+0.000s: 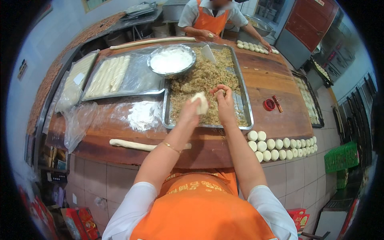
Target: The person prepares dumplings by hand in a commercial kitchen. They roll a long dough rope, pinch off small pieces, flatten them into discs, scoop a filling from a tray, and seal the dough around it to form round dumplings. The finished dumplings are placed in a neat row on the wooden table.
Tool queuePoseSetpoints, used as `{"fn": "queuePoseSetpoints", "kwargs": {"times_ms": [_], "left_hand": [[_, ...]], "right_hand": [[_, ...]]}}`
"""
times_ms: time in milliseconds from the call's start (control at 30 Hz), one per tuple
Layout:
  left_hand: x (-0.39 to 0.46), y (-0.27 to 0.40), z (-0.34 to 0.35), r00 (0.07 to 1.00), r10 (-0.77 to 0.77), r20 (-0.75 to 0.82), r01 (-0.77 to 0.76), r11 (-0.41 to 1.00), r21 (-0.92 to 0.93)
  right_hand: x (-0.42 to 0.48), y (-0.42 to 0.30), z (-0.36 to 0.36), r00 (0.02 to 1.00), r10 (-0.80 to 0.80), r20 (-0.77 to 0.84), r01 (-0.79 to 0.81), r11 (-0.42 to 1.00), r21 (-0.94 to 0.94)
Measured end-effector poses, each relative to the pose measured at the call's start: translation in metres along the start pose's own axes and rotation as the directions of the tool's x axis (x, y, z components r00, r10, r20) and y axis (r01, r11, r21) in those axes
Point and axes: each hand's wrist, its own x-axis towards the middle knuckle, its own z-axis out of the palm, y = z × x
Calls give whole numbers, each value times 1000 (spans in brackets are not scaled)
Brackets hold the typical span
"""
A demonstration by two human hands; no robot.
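Note:
In my left hand (191,111) is a flattened piece of pale dough (201,103), held over the front part of a metal tray (249,115). My right hand (224,103) is over the same tray to the right, fingers curled around a small clump of crumbly filling (221,92). Crumbly brown filling (207,75) covers much of the tray, with a white scraper (208,54) standing in its far part. A metal bowl of white flour (171,61) rests at the tray's far left corner. A dough rope (132,144) lies under my left forearm.
Round dough pieces (270,144) stand in rows at the front right. A red pot (269,104) sits beyond them. Loose flour (144,115) and plastic-covered dough rolls (112,72) lie left. Another person (210,19) works across the wooden table (279,81), near more dough pieces (250,46).

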Motion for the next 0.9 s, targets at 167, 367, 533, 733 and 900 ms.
{"fn": "queuePoseSetpoints", "kwargs": {"times_ms": [167, 367, 533, 733, 900], "left_hand": [[2, -28, 31, 989, -103, -101, 78, 970, -229], [-6, -25, 24, 996, -78, -41, 68, 974, -216], [3, -28, 15, 999, -26, 26, 30, 988, -151], [-11, -31, 13, 998, 21, -57, -25, 998, -59], [-16, -29, 15, 993, 114, -38, -112, 993, 48]], "right_hand": [[-25, -1, 3, 928, -339, 157, 369, 761, -533], [-35, -18, -11, 905, -385, 182, 383, 546, -745], [-34, -16, -7, 961, -275, 43, 246, 768, -591], [-44, -7, 2, 894, -426, 136, 411, 663, -625], [-47, -15, 6, 859, -456, 233, 482, 568, -667]]}}
